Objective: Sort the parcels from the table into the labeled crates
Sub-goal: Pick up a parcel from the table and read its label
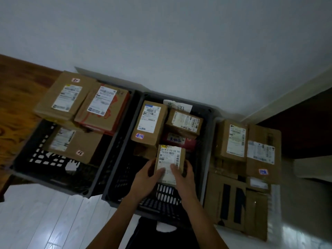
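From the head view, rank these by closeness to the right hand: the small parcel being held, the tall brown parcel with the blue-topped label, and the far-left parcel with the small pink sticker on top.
1. Small brown cardboard parcel, held by right hand, over middle crate.
2. Tall brown parcel with blue-topped label, middle crate, rear left.
3. Brown parcel with pink sticker, left crate, far corner.

Middle crate (115, 178) open in front; boxes (150, 123) crowd its back.

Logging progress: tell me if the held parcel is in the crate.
Cannot tell: both hands hold the small brown cardboard parcel over the middle black plastic crate.
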